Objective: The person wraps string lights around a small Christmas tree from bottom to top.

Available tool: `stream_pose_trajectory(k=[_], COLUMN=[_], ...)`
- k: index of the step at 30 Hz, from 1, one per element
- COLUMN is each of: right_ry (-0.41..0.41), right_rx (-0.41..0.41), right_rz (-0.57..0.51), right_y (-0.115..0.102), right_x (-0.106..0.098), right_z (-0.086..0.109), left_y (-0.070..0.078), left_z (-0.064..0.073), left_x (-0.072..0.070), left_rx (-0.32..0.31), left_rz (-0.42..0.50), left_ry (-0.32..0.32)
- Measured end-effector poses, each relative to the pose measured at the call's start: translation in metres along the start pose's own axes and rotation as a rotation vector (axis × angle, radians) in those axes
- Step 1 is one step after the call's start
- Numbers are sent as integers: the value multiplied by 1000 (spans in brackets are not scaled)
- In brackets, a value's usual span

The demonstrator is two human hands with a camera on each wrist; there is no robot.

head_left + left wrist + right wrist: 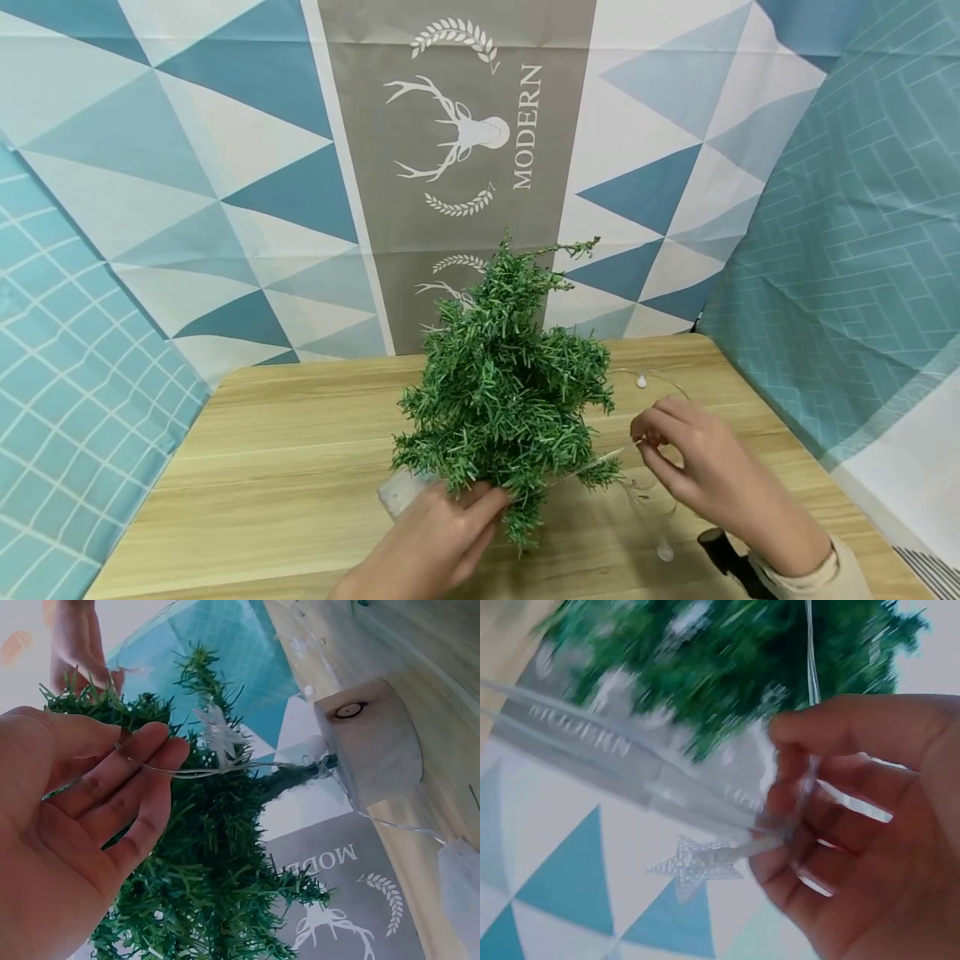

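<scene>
A small green artificial Christmas tree (502,383) stands on the table. At its lower front branches, my left hand (442,533) pinches a thin clear string-light wire (214,772) between thumb and fingers. That wire runs to the trunk just above the round wooden base (382,742). Right of the tree, my right hand (697,467) pinches another stretch of the string, drawn out from the branches. A clear star light (694,866) hangs by the right fingers, and another star light (221,735) shows against the tree in the left wrist view.
A whitish box (459,885) with the wire running to it lies beside the base. Loose string with small bulbs (641,382) trails over the right of the wooden table (262,467). Patterned cloth (465,108) hangs behind and at both sides.
</scene>
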State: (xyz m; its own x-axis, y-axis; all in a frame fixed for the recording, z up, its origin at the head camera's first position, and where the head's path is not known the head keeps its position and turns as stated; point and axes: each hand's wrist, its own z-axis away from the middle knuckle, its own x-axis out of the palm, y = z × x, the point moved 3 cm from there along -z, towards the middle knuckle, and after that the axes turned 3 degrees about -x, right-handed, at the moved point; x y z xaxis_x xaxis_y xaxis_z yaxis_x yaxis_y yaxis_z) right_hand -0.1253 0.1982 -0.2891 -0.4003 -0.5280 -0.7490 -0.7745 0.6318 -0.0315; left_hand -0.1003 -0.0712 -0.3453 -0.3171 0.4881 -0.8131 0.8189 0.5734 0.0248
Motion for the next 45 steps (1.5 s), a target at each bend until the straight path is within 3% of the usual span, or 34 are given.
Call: stream_pose_trajectory(k=[3,11,16,20,22,28,32,38,45], right_ry=[-84,-224,-351,-360,-382,-532,-475,-280,-232], right_rx=[93,280,396,471,485,505,521,499,524], right_rz=[79,231,135,115,124,-35,-36,151,207], right_y=[17,52,64,70,73,77,79,91,113], right_x=[5,24,31,28,27,27,24,30,41], right_z=[5,18,26,29,31,37,34,29,42], left_y=[1,1,0,0,1,-1,-2,-3,-3], left_z=[0,0,0,0,0,2,3,5,6], left_x=[2,6,8,10,11,12,11,12,17], left_rx=[-27,-17,-5,-26,-29,-10,-8,-26,-63], left_rz=[-19,3,22,23,38,125,142,147,101], left_ry=[-48,-53,-80,-103,-110,-100,-91,-120,-176])
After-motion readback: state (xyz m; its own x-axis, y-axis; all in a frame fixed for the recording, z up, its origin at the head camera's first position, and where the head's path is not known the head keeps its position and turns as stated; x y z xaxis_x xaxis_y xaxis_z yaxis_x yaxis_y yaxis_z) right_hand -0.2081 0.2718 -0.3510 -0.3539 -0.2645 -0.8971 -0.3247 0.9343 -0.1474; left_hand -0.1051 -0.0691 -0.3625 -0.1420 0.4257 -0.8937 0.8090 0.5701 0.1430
